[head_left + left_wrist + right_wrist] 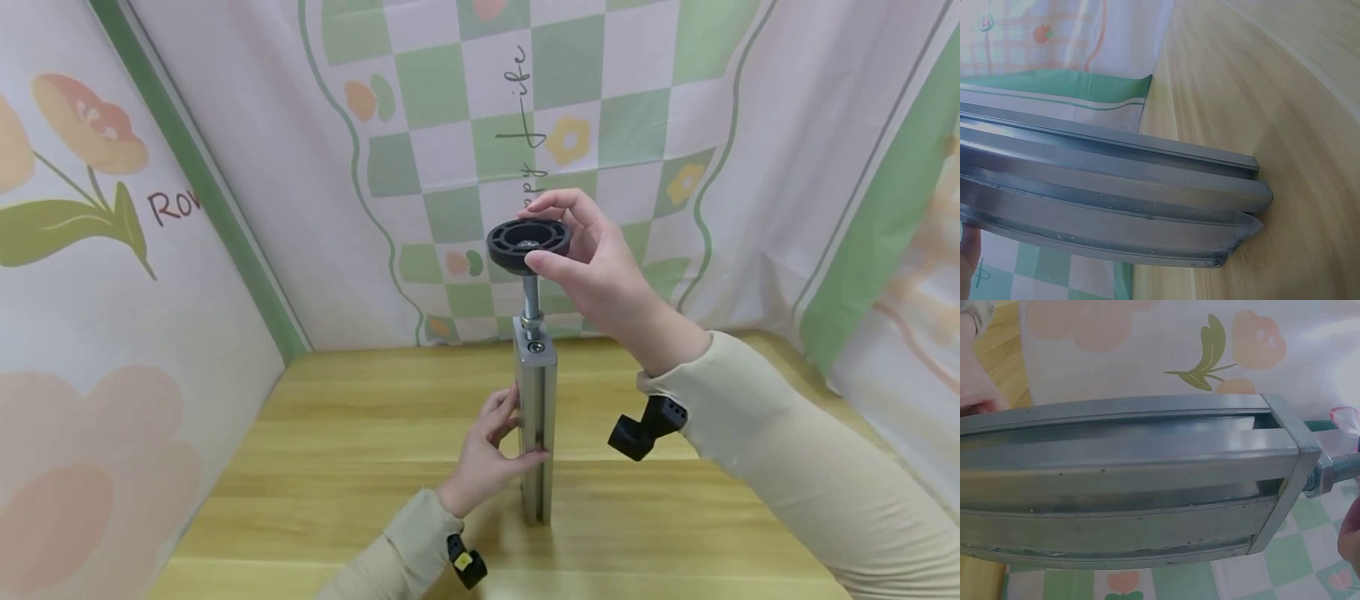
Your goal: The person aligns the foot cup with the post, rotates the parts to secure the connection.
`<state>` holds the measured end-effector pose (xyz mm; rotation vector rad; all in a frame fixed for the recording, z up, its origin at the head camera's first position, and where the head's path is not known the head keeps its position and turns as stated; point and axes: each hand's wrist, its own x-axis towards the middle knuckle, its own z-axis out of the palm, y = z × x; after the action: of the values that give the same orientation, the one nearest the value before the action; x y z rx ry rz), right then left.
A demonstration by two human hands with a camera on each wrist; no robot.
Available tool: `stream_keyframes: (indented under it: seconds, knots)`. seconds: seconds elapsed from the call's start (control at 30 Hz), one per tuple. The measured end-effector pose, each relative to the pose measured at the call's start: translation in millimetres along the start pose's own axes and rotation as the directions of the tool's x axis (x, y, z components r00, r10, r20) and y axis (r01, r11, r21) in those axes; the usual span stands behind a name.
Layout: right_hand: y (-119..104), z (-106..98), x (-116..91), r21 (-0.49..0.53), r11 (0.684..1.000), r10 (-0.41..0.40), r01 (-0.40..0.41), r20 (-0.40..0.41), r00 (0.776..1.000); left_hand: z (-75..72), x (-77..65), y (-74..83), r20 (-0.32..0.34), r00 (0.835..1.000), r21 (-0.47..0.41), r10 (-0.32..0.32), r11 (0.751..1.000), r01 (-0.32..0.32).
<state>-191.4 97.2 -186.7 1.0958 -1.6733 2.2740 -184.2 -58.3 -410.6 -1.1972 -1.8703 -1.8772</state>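
A grooved aluminium profile [542,408] stands upright on the wooden table, capped by a metal end plate [536,358]. My left hand [480,467] grips its lower half, thumb on the near side and fingers round the left. Out of the plate rises a threaded rod [531,293] with a nut [532,322] low on it. On top sits a round black levelling foot [510,260], its ribbed underside facing up. My right hand [600,258] holds the foot's rim between thumb and fingers. The right wrist view shows the profile's slots [1129,428] and the nut [1322,478] from close by.
The wooden table [337,450] runs back to a patterned curtain [495,158]. Curtains also hang at left [187,333] and right. Black wrist mounts sit on both sleeves, the right one [647,427] beside the profile.
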Motion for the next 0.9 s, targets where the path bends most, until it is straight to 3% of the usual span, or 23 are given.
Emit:
stream_keyframes:
  seconds: [0.2,0.4,0.63,0.9]
  knots:
    - [-5,7,-3,-0.137,0.991,-0.01,-0.001,-0.082,0.997,0.0,0.4,0.3,0.01,1.0,0.0,0.0,1.0,0.0]
    - [-5,11,-5,-0.29,0.956,-0.09,0.051,-0.123,0.988,0.3,-0.5,0.7,0.006,1.0,0.006,0.0,1.0,0.0]
    - [-2,17,-8,-0.52,0.843,-0.251,0.139,-0.152,0.956,0.7,-1.4,1.6,0.001,1.0,0.006,-0.022,1.0,0.022]
    - [-1,22,-10,-0.68,0.709,-0.385,0.186,-0.152,0.91,1.6,-0.8,3.0,-0.004,0.999,-0.002,-0.034,0.999,0.034]
